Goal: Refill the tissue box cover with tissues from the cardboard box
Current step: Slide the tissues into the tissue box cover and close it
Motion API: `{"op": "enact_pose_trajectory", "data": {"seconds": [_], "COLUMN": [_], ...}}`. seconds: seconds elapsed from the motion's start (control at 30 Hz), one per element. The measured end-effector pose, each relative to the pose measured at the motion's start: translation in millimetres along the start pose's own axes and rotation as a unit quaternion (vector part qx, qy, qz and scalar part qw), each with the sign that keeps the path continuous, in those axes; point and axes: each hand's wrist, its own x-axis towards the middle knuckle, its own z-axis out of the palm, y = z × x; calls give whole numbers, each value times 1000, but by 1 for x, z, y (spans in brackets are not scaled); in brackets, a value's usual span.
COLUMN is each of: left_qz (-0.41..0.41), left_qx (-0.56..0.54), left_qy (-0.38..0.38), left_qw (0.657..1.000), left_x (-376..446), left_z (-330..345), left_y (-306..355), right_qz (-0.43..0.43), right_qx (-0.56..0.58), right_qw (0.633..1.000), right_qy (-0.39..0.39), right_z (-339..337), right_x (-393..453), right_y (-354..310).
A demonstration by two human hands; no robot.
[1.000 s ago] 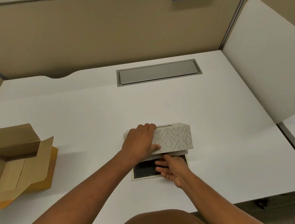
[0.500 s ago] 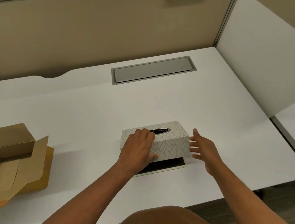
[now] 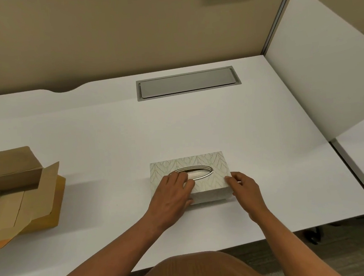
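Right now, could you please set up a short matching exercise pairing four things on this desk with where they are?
Things:
1. tissue box cover
2. cardboard box
3. grey cable hatch
4. left hand

Places:
A. left edge of the desk, flaps open
B. far middle, set into the desk
C. near middle, upright
D. on the cover's near left part

Pairs: 1-C, 2-A, 3-B, 4-D
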Motion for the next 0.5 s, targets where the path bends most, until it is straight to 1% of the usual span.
{"op": "enact_pose_trajectory", "data": {"seconds": [0.27, 0.4, 0.5], "left_qz": [38, 38, 43], "left_qx": [20, 21, 14], "left_qy": [33, 56, 53], "left_qw": [999, 997, 998], "left_x": [-18, -22, -25], "left_z": [19, 27, 29], "left_y": [4, 5, 4], "right_qz": [-56, -80, -83], "right_qx": [-42, -54, -67], "right_qw": [997, 995, 994], "right_qy": [9, 3, -4], "right_z": [7, 9, 11], "right_x": [-8, -13, -15], "right_y": [28, 29, 29]}}
